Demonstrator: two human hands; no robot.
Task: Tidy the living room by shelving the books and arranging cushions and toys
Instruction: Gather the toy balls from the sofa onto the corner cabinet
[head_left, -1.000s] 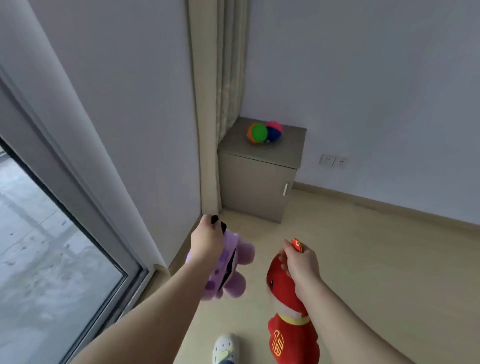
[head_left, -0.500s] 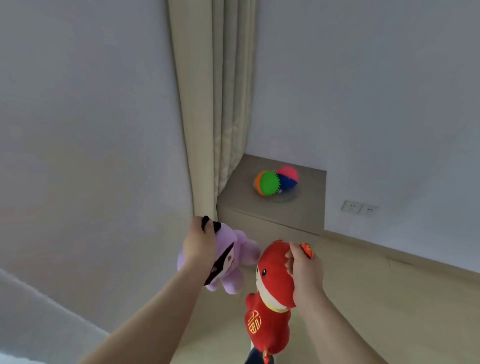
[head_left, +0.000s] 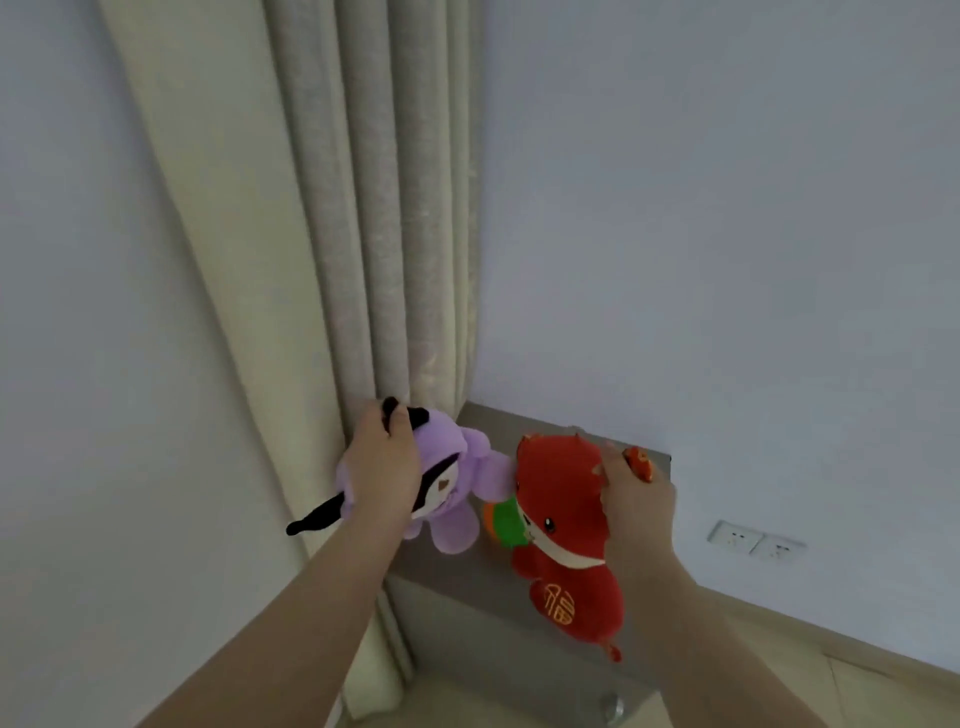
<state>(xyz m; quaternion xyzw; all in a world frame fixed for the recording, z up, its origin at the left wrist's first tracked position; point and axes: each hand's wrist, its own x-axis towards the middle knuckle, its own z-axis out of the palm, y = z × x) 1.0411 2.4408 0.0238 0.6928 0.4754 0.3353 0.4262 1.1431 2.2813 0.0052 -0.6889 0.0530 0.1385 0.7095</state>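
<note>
My left hand (head_left: 382, 465) grips a purple plush toy (head_left: 457, 488) with black ears by its head, holding it over the left end of a low grey cabinet (head_left: 457, 577). My right hand (head_left: 636, 499) grips a red plush toy (head_left: 563, 525) with gold embroidery by its head, above the cabinet's middle. The two toys touch side by side. An orange and green spiky ball (head_left: 501, 522) on the cabinet top shows between them, mostly hidden.
A beige curtain (head_left: 363, 234) hangs in the corner just left of the cabinet, behind my left hand. White walls meet behind it. Two wall sockets (head_left: 756, 540) sit low on the right wall. Light wooden floor (head_left: 857, 675) lies to the right of the cabinet.
I have walked up to the cabinet. Both hands have risen and moved forward, carrying the toys from above the floor to over the cabinet top, hiding the balls.
</note>
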